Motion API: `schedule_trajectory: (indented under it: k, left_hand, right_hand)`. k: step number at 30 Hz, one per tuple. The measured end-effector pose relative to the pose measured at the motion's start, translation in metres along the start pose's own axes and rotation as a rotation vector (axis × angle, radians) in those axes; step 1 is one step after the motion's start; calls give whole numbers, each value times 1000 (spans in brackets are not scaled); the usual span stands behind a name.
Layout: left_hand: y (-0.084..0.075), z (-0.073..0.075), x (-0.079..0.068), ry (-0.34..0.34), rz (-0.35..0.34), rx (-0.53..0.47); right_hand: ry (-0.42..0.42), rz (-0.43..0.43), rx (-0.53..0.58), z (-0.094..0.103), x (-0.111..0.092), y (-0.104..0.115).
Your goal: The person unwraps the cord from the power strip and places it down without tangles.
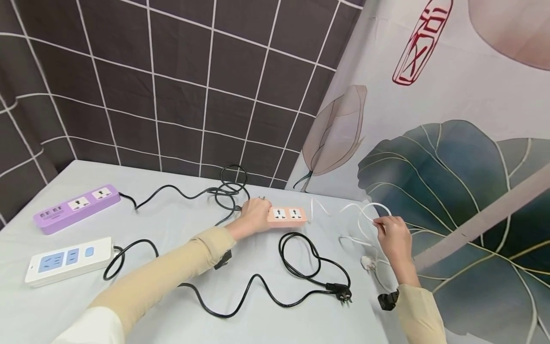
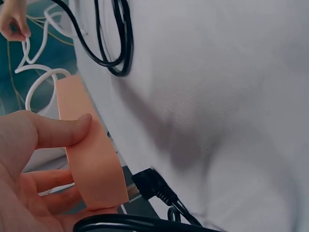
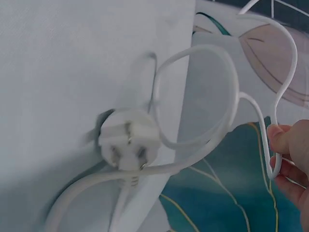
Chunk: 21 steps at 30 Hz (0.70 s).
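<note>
My left hand [image 1: 256, 214] grips one end of a peach power strip [image 1: 287, 222], whose two white sockets show beyond the fingers in the head view. In the left wrist view the thumb presses on one side of the strip [image 2: 94, 159], with fingers behind it. My right hand [image 1: 394, 241] pinches a white power cord [image 3: 274, 108] between thumb and fingertips. The cord leaves the strip's far end and hangs in loose loops near the table's right side. Its white three-pin plug [image 3: 129, 137] lies on the tabletop, pins showing, left of the right hand in the right wrist view.
A purple power strip [image 1: 77, 210] and a white power strip [image 1: 68, 262] lie at the left. Black cords [image 1: 253, 282] wind over the white table [image 1: 172, 315], one ending in a black plug [image 1: 340, 290] near the front right. A dark checked cloth [image 1: 180, 76] hangs behind.
</note>
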State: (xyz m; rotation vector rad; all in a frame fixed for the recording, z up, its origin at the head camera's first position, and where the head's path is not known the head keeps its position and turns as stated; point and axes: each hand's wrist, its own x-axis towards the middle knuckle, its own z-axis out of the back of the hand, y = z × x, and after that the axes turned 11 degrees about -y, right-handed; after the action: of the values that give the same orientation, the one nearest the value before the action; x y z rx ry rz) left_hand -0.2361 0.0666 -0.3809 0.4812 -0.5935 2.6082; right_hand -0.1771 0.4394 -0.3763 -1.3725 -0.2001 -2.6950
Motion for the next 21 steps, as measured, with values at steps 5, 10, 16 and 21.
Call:
schedule_trajectory:
  k: [5, 10, 16, 21]
  left_hand:
    - [0, -7, 4, 31, -18, 71]
    - [6, -17, 6, 63, 16, 99]
    - [9, -24, 5, 90, 31, 148]
    - [5, -25, 2, 107, 21, 176]
  right_hand:
    - [40, -20, -6, 1, -9, -10]
    - [133, -71, 19, -4, -19, -17]
    - [239, -58, 66, -16, -25, -14]
    - [306, -21, 73, -24, -24, -9]
